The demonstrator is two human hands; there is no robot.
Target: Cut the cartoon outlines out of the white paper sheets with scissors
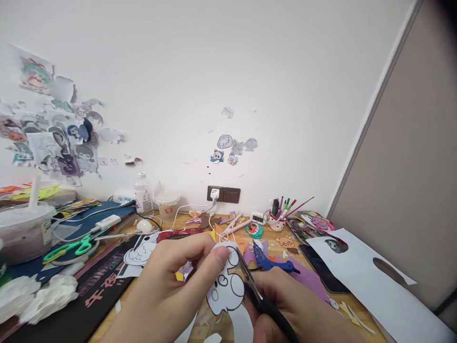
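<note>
My left hand (pixel 178 281) pinches a white paper cutout (pixel 224 290) drawn in black outline, thumb on its upper face. In my right hand (pixel 285 300) is a pair of scissors (pixel 262 305) with black handles, its blades lying along the right edge of the cutout near the top. Whether the blades are parted is hard to make out. Under the hands, white paper scraps (pixel 241 324) lie on the wooden table. Just behind the right hand rests a blue glue gun (pixel 273 264).
At left are green-handled scissors (pixel 73 247), crumpled tissues (pixel 50 297), a lidded cup (pixel 26 233) and a black mat (pixel 96 290). A phone (pixel 321 269) and a white sheet with cut holes (pixel 378 286) lie right. A pen cup (pixel 276 220) and a bottle (pixel 143 195) stand near the wall.
</note>
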